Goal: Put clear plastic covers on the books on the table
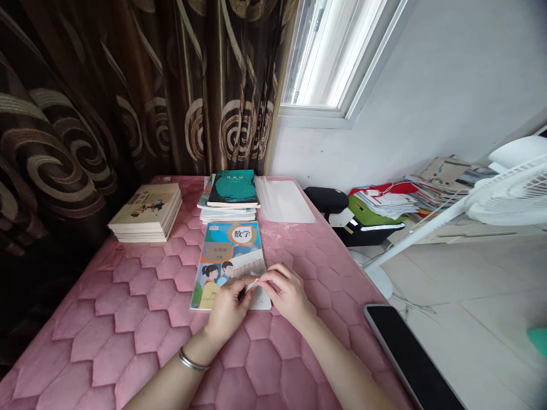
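A maths textbook [217, 256] with a colourful cover lies flat on the pink quilted bed surface [149, 330]. Over its lower right part, my left hand [233, 299] and my right hand [286, 290] meet, fingertips pinched together. Between them is a small pale strip [253, 285], too small to name for certain. Both hands are closed on it. A silver bangle [191, 361] circles my left wrist. Directly beyond the textbook stands a stack of books topped by a teal-covered book [235, 187].
Beige books [145, 210] are stacked at the left. Clear plastic sheets [284, 199] lie right of the teal book. A black tablet-like device [410, 353] rests at the right edge. Beyond are a white fan [504, 188] and a green and black box [371, 216] of papers.
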A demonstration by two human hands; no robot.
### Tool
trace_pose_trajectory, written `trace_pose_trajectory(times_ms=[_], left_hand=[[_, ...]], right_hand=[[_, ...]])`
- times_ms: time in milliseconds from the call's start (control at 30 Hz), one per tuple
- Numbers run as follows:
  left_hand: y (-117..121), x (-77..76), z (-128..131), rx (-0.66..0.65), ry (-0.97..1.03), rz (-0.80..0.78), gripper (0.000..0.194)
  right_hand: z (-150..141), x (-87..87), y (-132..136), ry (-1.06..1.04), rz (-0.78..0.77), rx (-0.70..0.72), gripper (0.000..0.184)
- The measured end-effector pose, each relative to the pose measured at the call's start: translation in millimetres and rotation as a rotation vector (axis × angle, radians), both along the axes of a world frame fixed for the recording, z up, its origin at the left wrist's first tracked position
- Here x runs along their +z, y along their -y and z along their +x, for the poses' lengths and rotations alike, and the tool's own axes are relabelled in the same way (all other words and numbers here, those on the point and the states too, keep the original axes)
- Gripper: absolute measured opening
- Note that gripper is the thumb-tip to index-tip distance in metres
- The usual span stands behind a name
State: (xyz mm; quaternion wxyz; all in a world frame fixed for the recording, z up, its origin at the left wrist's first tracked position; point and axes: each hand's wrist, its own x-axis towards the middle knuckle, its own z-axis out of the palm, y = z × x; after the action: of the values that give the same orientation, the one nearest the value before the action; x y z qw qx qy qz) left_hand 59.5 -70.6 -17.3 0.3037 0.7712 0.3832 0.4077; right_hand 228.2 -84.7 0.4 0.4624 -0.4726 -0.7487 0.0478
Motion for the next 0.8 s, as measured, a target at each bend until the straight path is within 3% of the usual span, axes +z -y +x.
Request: trace_pose_trajectory(times_ms=[800], left_hand=[[-0.3,-4.6,-0.9,0.033,-0.008,0.066,0.024]], right_hand=[[7.4,0.9,3.6,0.083,0.032,0.065,0.016]])
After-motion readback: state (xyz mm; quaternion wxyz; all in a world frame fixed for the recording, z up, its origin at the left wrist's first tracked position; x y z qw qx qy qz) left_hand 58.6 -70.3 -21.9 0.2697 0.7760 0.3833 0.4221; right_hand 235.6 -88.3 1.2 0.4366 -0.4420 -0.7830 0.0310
